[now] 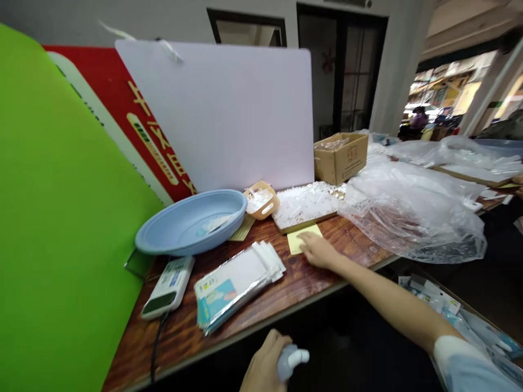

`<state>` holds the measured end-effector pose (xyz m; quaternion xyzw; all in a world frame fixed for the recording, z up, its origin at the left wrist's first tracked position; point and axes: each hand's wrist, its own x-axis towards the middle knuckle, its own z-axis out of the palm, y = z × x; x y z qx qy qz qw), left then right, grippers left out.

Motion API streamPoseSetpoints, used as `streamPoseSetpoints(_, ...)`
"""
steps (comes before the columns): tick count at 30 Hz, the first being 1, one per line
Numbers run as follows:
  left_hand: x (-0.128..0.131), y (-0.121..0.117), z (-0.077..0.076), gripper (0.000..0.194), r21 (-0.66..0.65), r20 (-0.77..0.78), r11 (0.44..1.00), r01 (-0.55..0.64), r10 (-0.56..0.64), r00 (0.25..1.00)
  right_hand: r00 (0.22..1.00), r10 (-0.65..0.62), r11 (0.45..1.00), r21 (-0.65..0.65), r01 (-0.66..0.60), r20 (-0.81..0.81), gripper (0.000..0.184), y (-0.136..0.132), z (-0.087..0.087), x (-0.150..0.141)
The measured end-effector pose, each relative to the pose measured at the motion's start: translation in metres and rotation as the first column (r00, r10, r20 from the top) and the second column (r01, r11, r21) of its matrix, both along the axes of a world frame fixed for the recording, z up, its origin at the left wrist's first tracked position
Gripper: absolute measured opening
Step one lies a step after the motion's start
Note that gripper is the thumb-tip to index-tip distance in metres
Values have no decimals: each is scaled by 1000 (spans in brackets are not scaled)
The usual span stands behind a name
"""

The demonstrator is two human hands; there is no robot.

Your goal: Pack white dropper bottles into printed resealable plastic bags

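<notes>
Yellow paper [295, 243], at four o'clock from centre: reached with half-curled right hand [317, 250]; could not confirm grip. Clasped bottle [285, 363] in left hand [264, 362] at six o'clock. Appeared engaged in paper pick-up; judged edge pinch necessary next.

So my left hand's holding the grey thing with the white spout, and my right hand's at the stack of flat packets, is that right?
Not quite: the head view shows your right hand at the yellow paper, not the flat packets. Your left hand does hold the grey thing with the white spout.
</notes>
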<state>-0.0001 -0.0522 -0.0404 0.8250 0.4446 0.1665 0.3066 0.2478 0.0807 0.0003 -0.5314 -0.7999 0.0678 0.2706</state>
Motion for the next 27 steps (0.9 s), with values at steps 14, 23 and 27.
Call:
streamPoseSetpoints(14,-4,-13,46,19,-268,274,939,-214,287,918,995,99,994,35,-100,25,15,44,-45,15)
streamPoseSetpoints(23,-8,-12,51,20,-450,484,882,-140,373,792,994,110,993,38,-110,-17,15,50,-47,14)
streamPoseSetpoints(27,-7,-8,53,20,-468,467,873,-137,376,800,988,147,988,46,-145,-41,11,48,-44,15)
